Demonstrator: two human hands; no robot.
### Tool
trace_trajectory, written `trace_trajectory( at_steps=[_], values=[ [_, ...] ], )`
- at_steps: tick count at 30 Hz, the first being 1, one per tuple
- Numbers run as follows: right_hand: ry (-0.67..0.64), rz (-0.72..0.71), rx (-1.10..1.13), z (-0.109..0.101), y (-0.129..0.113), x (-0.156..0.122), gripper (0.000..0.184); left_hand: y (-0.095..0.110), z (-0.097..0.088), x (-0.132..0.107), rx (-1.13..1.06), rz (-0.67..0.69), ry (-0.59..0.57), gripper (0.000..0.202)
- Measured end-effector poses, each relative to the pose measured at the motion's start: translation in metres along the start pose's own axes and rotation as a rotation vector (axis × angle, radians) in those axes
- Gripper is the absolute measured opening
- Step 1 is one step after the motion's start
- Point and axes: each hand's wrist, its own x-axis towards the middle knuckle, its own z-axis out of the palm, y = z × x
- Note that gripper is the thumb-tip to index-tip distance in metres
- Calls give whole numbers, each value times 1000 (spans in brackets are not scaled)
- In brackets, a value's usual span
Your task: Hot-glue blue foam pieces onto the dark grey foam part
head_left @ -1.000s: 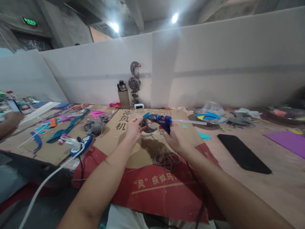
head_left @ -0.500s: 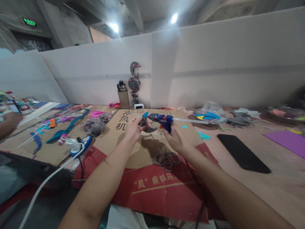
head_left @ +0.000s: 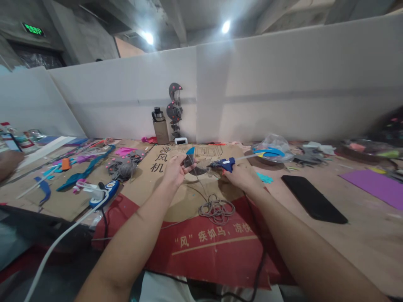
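Note:
My left hand [head_left: 175, 170] is closed on a dark grey crescent-shaped piece [head_left: 199, 171], pinching it at its left end. A pointed blue scrap [head_left: 190, 151] stands up beside those fingertips; whether it is fixed to the crescent I cannot tell. Grey yarn runs down from the crescent to a loose coil of yarn [head_left: 216, 209] on the cardboard [head_left: 176, 209]. My right hand [head_left: 242, 176] grips a blue hot glue gun [head_left: 228, 163], its nozzle pointing left near the crescent's right end. A long translucent glue stick [head_left: 247, 157] sticks out of its back.
A black phone [head_left: 311, 197] lies on the right, with purple foam sheet [head_left: 374, 186] beyond it. Left are a power strip [head_left: 104, 193] and a grey yarn bundle [head_left: 124, 168]. A bottle [head_left: 161, 129] stands by the partition. Another person's hand [head_left: 11, 163] is far left.
The glue gun in my right hand has pulled away to the right, its nozzle leaving my left fingertips. My left hand still holds the crescent. The view has shifted slightly.

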Motion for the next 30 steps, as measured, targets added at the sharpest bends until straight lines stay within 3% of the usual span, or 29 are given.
trace_trajectory(
  at_steps=[2,4,6,8,11,14,16,18,22,30],
  values=[
    [122,-21,-244,-9,0,-3,30,0,3,-3,10,14,1,10],
    [210,-27,-252,-17,-7,-7,30,-1,7,-5,34,51,25,14],
    [218,-81,-26,-19,-23,-13,22,-3,10,-8,109,122,47,16],
    [120,-184,388,-12,-44,-21,19,-6,13,-12,256,223,41,13],
    [-13,-264,848,8,-73,-33,30,-8,15,-20,531,408,-1,6],
    [-102,-208,1080,23,-85,-39,39,-8,15,-24,710,531,-11,3],
    [-149,-141,1143,25,-85,-40,36,-9,16,-24,684,502,-19,7],
    [-160,-113,1138,21,-81,-39,28,-10,17,-21,528,387,-25,13],
    [-42,-141,1018,13,-76,-37,21,-11,22,-19,219,152,-3,23],
    [44,-147,1017,14,-75,-34,22,-7,29,-28,140,21,-28,23]
  ],
)
